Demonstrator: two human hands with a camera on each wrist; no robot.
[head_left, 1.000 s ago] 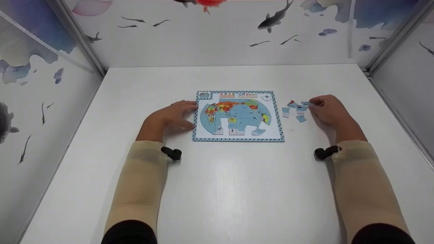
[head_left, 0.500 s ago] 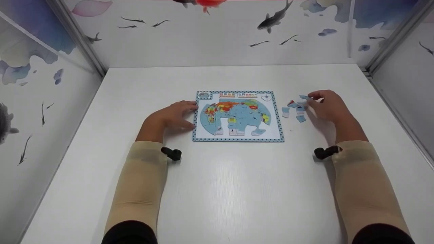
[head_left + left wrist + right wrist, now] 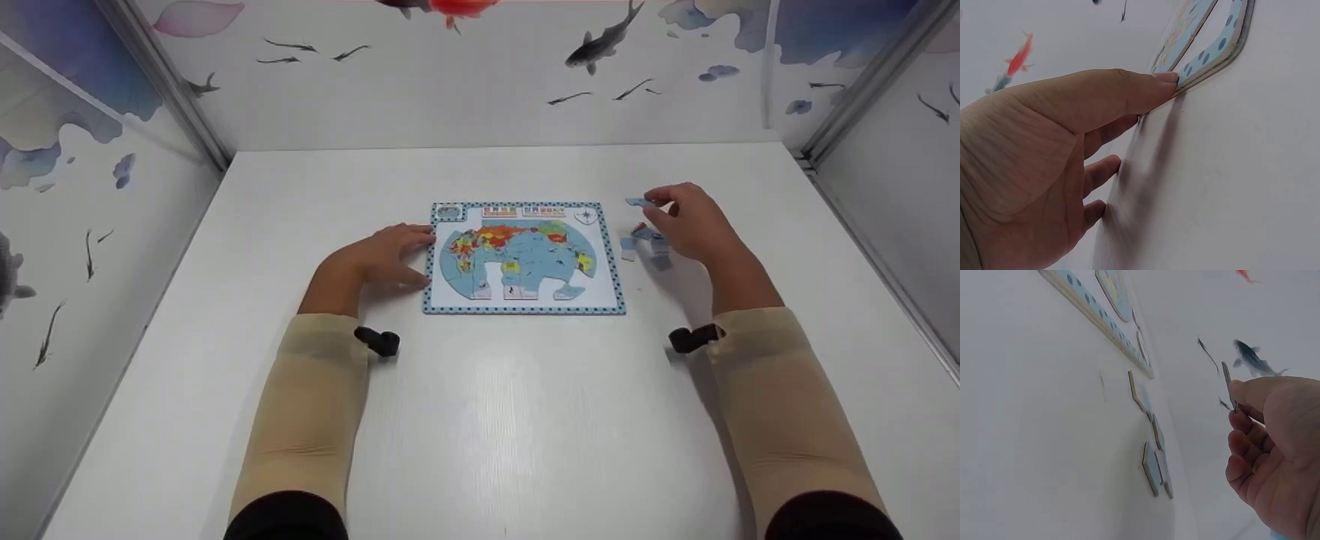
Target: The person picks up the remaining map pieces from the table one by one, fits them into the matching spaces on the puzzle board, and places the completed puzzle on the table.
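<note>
One blue jigsaw piece [image 3: 637, 202] is pinched between the thumb and fingers of the right hand [image 3: 691, 217], raised right of the world-map puzzle board [image 3: 525, 310]. Loose pieces [image 3: 628, 248] lie nearer, just right of it. The left hand [image 3: 384, 255], fingers relaxed and apart, touches its left edge.

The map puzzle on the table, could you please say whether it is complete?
Incomplete: white gaps show low in the map, the right hand pinches one piece, and loose pieces lie beside the board.
</note>
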